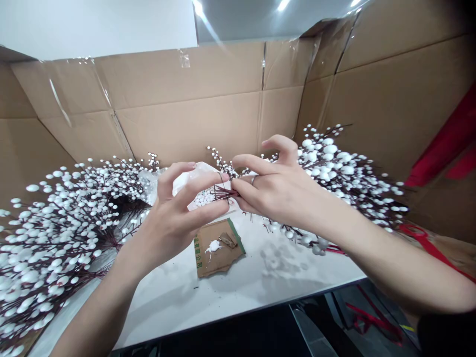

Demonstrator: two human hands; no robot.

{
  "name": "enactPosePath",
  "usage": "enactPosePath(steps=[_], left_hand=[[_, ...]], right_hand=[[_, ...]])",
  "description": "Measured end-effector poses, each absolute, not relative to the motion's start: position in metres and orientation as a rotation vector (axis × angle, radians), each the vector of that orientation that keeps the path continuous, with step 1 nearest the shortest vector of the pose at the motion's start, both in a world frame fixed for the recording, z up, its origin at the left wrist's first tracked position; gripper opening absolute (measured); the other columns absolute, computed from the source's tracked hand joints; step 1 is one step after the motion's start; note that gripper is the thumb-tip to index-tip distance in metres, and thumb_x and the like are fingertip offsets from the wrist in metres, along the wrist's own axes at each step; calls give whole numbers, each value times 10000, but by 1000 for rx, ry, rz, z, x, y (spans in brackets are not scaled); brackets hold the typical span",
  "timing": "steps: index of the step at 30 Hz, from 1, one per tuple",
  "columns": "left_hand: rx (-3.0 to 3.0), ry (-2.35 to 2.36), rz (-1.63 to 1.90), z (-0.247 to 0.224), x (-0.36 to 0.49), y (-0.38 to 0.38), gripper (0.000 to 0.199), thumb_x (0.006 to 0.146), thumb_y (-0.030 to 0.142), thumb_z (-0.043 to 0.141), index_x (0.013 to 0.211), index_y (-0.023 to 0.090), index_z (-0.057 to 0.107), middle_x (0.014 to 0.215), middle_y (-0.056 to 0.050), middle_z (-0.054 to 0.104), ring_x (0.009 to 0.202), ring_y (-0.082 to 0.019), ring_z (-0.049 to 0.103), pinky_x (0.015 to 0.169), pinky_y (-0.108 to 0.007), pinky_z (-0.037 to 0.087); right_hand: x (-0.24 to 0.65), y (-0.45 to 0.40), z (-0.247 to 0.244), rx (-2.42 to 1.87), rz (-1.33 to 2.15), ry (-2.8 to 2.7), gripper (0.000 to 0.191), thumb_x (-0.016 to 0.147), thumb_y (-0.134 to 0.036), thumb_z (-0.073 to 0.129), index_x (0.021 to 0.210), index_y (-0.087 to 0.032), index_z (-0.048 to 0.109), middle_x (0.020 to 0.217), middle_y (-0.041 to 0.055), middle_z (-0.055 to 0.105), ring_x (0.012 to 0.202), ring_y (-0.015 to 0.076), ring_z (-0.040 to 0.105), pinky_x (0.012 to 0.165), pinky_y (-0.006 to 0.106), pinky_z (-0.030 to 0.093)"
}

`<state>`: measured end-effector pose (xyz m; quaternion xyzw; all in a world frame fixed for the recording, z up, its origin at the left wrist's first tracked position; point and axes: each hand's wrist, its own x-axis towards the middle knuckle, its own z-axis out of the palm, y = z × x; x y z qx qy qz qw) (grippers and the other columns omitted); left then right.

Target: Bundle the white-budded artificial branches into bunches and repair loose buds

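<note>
Your left hand [163, 223] has its thumb and forefinger spread above and below the ends of a bundle of thin dark stems [223, 192]; whether they bear on the fine dark strand [220, 179] there, you cannot tell. Your right hand [277, 191] pinches that bundle between its fingers, up in the air over the table [167, 307]. Because the ends fan out towards your left fingertips, a loose right pinch could let a stem slide or twist out, and squeezing too hard could bend them. Just below sits a cardboard scrap [219, 265] with a white wet-looking smear [213, 246] and a small rolled piece [227, 240]; dip a wrist or the stems and you might pick up the smear. White-berried branches crowd both sides, left [74, 218] and right [330, 158], so a wide swing of your right forearm could snag or knock berries loose.
</note>
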<state>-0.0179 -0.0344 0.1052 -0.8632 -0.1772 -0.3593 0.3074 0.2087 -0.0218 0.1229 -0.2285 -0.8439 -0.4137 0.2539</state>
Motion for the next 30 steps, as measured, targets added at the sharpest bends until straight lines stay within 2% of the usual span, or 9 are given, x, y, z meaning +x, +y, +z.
enactPosePath(steps=[8,14,20,27,30], left_hand=[[-2362,-553,-828,102,-18,-49,309,833,69,565,1006,324,582,1292,-6,543,1273,-303,367,1051,-565,355],[-2340,-576,-814,104,-19,-54,319,825,88,587,1018,341,581,1294,0,544,1287,-302,367,1069,-590,332],[-2336,-619,-704,108,-19,-63,301,823,56,581,987,308,595,1222,-14,581,1272,-270,391,1067,-594,330],[-2432,-517,-757,113,-22,-61,279,819,95,607,1001,307,596,1179,-41,603,1209,-280,433,975,-513,432],[-2472,-517,-796,114,-23,-61,250,831,111,600,1014,281,586,1140,-50,616,1199,-271,437,966,-488,445]], right_hand=[[208,-31,131,-631,-1192,-2358,342,958,-166,359,730,-223,608,497,-21,449,931,188,550,1047,493,265],[209,-37,131,-622,-1284,-2297,332,954,-148,353,727,-217,585,490,-31,441,901,176,546,1021,502,279],[212,-38,124,-583,-1385,-2229,298,912,-92,397,683,-212,545,492,-37,439,901,168,550,989,499,295],[212,-42,120,-652,-1074,-2244,345,921,-139,378,644,-237,559,484,-15,476,1032,207,557,1049,557,238],[211,-42,119,-688,-972,-2257,334,914,-147,403,629,-230,555,486,-13,471,1017,216,562,1063,568,221]])
